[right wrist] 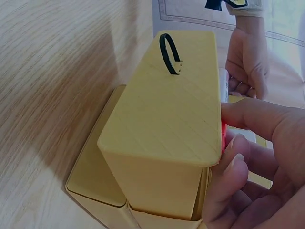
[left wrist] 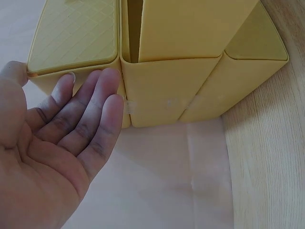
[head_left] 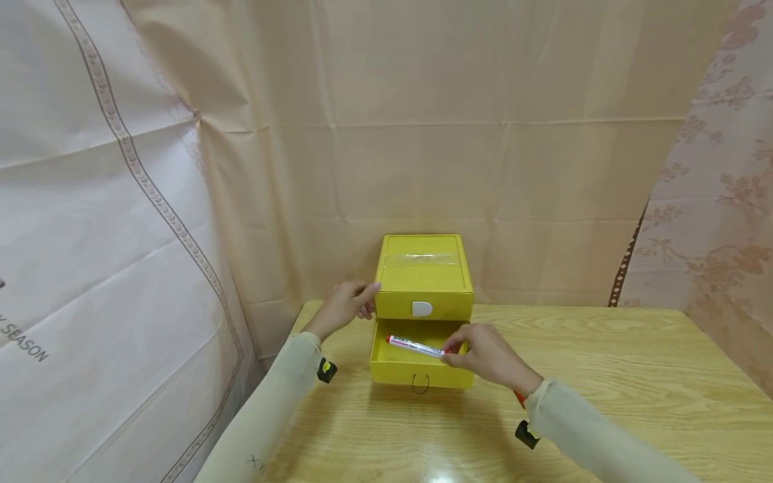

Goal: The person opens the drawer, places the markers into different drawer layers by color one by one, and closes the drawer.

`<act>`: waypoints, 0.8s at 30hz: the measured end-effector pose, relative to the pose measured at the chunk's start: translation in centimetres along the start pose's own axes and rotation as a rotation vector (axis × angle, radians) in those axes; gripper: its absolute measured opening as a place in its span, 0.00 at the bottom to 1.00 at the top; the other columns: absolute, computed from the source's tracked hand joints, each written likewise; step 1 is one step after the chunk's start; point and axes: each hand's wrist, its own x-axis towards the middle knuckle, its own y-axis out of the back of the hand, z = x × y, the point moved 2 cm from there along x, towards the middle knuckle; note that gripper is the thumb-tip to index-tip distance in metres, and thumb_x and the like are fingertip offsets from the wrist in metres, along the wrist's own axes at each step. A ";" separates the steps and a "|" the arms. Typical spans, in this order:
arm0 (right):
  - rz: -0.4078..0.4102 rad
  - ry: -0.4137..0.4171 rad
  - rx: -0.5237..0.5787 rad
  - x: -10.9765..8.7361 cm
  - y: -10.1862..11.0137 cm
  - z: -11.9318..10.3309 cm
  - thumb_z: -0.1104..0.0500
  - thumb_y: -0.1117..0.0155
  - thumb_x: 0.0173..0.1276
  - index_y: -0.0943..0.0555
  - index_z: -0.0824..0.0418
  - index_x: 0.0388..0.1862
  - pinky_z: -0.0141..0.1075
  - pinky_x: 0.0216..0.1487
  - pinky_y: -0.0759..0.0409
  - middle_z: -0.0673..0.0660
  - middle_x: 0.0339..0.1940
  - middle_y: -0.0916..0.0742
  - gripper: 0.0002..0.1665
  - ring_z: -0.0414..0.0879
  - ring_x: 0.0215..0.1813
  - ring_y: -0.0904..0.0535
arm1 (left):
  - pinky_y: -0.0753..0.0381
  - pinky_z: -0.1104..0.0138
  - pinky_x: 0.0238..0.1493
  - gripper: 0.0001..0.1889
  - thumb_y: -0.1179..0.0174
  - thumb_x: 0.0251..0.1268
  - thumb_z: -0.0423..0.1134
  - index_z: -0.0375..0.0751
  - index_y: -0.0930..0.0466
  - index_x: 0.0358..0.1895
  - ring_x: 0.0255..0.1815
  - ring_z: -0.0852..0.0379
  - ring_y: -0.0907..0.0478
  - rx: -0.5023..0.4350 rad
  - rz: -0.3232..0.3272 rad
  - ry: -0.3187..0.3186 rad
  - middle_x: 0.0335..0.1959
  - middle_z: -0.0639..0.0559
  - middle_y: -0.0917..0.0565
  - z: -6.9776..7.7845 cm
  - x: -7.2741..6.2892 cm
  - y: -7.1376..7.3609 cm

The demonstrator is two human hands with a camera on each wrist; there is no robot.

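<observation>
A yellow drawer unit (head_left: 423, 276) stands at the back of the table, with its middle drawer (head_left: 392, 373) pulled out. Over that drawer, my right hand (head_left: 492, 354) pinches one red end of a white marker pen (head_left: 410, 345), which lies nearly level across the opening. In the right wrist view, the drawer front hides most of the marker. My left hand (head_left: 343, 307) rests at the unit's upper left front corner. The left wrist view shows its fingers (left wrist: 102, 129) loosely extended beside the top section's side wall, the thumb near the edge.
The top section has a white tab (head_left: 421, 308), and a dark loop handle (head_left: 420, 384) hangs on the pulled-out drawer. Clear tape (head_left: 423, 259) crosses the unit's top. Beige cloth (head_left: 423, 168) hangs behind the wooden table (head_left: 580, 376); pale cloth hangs at both sides.
</observation>
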 end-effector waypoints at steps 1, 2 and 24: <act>-0.003 -0.002 -0.007 0.0 0.0 0.0 0.56 0.24 0.66 0.10 0.53 0.34 0.33 0.31 0.26 0.41 0.29 0.16 0.03 0.36 0.29 0.26 | 0.15 0.61 0.37 0.29 0.51 0.79 0.63 0.41 0.18 0.33 0.32 0.49 0.14 -0.001 -0.001 -0.001 0.31 0.47 0.14 0.0 0.0 0.0; -0.006 -0.003 -0.012 0.1 0.0 0.0 0.56 0.24 0.66 0.10 0.52 0.34 0.33 0.32 0.25 0.41 0.29 0.15 0.03 0.37 0.30 0.26 | 0.15 0.61 0.37 0.29 0.51 0.79 0.64 0.41 0.18 0.33 0.32 0.50 0.14 0.001 -0.003 0.000 0.32 0.47 0.14 0.0 0.0 0.0; -0.099 -0.104 0.061 0.2 0.2 0.5 0.58 0.28 0.70 0.08 0.55 0.37 0.37 0.34 0.26 0.43 0.35 0.11 0.04 0.43 0.34 0.25 | 0.15 0.62 0.36 0.29 0.51 0.79 0.63 0.40 0.18 0.33 0.30 0.52 0.15 0.000 -0.002 -0.004 0.32 0.44 0.14 -0.1 0.0 0.0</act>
